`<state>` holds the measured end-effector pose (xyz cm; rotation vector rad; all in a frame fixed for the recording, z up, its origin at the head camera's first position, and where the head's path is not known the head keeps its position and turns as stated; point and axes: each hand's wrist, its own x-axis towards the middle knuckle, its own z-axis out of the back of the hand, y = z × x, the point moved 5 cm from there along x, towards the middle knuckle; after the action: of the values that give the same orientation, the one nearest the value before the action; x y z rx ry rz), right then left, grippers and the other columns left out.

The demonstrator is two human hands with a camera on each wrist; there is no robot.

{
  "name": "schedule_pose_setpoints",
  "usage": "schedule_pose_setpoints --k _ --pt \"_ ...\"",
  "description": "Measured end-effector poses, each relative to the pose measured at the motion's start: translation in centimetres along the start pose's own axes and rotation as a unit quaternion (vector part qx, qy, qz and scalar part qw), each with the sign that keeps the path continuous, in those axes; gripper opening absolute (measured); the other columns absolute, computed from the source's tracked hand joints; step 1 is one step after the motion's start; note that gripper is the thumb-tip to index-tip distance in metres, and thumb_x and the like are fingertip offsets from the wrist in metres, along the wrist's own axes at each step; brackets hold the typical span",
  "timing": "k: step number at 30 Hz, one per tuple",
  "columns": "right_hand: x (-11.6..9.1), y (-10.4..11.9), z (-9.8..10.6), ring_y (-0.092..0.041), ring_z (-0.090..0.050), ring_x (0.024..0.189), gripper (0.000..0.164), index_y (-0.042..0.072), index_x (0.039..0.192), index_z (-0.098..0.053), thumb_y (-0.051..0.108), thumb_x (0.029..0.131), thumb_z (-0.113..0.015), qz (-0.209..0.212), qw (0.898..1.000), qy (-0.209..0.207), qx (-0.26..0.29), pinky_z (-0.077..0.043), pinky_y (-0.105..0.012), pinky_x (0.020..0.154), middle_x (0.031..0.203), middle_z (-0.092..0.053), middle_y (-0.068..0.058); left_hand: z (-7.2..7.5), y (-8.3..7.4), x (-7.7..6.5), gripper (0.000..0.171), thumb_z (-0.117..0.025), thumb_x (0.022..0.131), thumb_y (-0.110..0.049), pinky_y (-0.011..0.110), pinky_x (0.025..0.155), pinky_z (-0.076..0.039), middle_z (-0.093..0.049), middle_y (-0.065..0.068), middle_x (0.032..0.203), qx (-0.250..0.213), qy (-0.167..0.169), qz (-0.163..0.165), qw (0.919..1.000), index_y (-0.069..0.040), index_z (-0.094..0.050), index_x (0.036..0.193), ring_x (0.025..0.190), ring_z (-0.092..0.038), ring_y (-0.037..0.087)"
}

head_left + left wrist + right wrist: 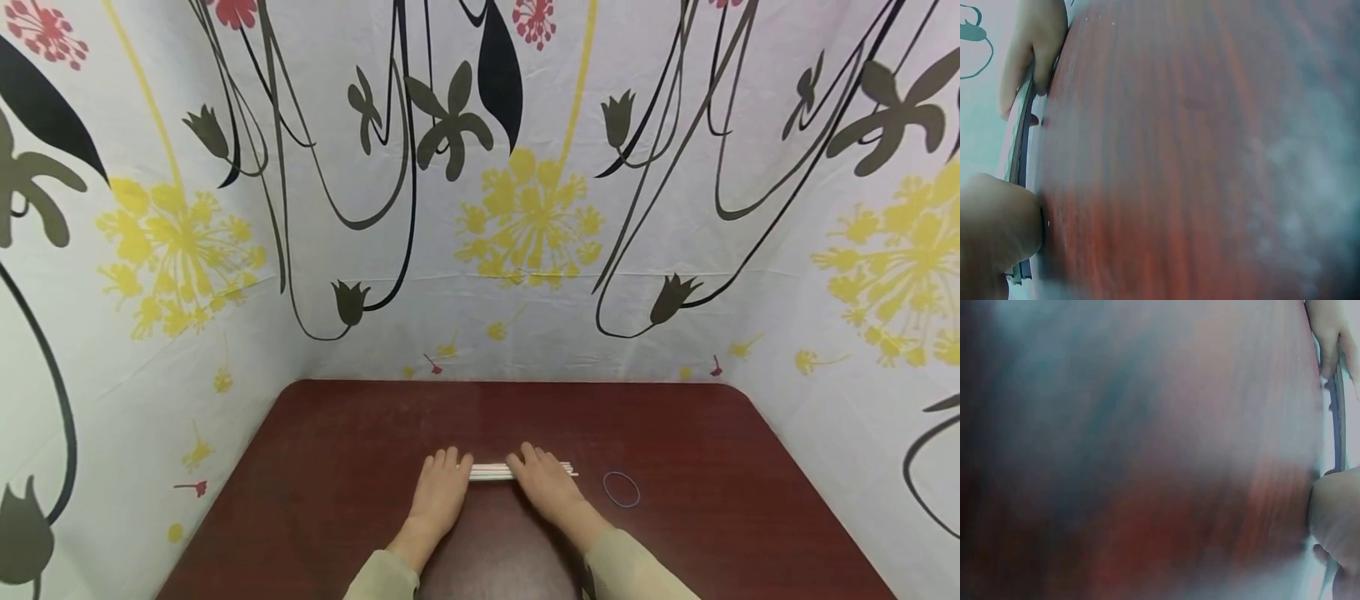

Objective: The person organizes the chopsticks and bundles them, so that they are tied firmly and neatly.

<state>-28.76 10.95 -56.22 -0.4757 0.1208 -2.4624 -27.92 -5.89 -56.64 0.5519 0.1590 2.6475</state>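
Note:
A bundle of several thin, pale sticks (490,472) lies crosswise over the table in the head view. My left hand (442,487) grips its left end, and my right hand (550,483) holds it nearer the right end, where uneven tips stick out past the fingers. Between the two hands a short stretch of the bundle shows. In the left wrist view the sticks (1019,144) run along the left edge, with thumb and fingers on either side. The right wrist view has the sticks (1339,425) at its right edge. What they are made of, I cannot tell.
A thin bluish loop (605,486), like a rubber band, lies on the table to the right of my right hand. The dark red-brown table (360,425) has rounded far corners. Flower-printed white cloth (450,250) surrounds it at the back and both sides.

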Motion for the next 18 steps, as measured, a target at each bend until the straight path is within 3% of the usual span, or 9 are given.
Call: schedule_pose_setpoints --k 4,8,12,16,18 --pt "-0.4 -0.4 0.0 -0.021 -0.062 0.068 0.030 0.012 0.102 -0.055 0.009 0.081 -0.076 0.008 0.999 -0.040 -0.001 -0.053 -0.036 0.061 0.089 -0.060 -0.006 0.0 0.1 -0.2 0.039 -0.074 0.084 -0.008 0.039 0.083 -0.045 -0.061 0.007 0.110 -0.021 0.022 -0.011 0.9995 -0.016 -0.061 0.121 0.101 -0.057 0.027" --pt "-0.6 -0.8 0.2 -0.016 -0.057 0.053 0.033 0.013 0.084 -0.050 0.016 0.076 -0.081 0.008 0.996 -0.088 0.007 -0.046 -0.033 0.046 0.069 -0.057 0.002 0.1 0.2 -0.3 0.036 -0.081 0.082 -0.019 0.038 0.080 -0.047 -0.063 0.004 0.103 -0.031 0.016 -0.016 0.9993 -0.017 -0.061 0.112 0.097 -0.059 0.025" --pt "-0.6 -0.9 0.9 -0.015 -0.048 0.043 0.035 0.014 0.076 -0.047 0.013 0.071 -0.082 0.016 0.991 -0.131 0.022 -0.038 -0.032 0.038 0.059 -0.050 0.003 1.1 0.5 -0.2 0.042 -0.090 0.071 -0.035 0.033 0.069 -0.048 -0.065 0.001 0.088 -0.011 -0.035 -0.004 0.9993 -0.018 -0.064 0.099 0.083 -0.062 0.021" --pt "-0.5 -0.8 1.8 -0.016 -0.046 0.041 0.037 0.015 0.072 -0.048 0.015 0.064 -0.084 0.015 0.985 -0.166 0.034 -0.037 -0.034 0.037 0.057 -0.049 0.003 2.5 0.7 0.1 0.033 -0.091 0.061 -0.031 0.030 0.053 -0.045 -0.061 -0.001 0.068 0.007 -0.093 0.029 0.9952 -0.018 -0.064 0.075 0.062 -0.059 0.018" --pt "-0.2 -0.8 2.3 -0.017 -0.047 0.041 0.038 0.015 0.070 -0.048 0.017 0.062 -0.085 0.010 0.984 -0.176 0.038 -0.037 -0.034 0.037 0.057 -0.049 0.004 3.0 0.8 0.3 0.031 -0.088 0.067 -0.032 0.030 0.048 -0.042 -0.056 -0.002 0.059 0.006 -0.113 0.054 0.9921 -0.017 -0.061 0.064 0.053 -0.055 0.018"
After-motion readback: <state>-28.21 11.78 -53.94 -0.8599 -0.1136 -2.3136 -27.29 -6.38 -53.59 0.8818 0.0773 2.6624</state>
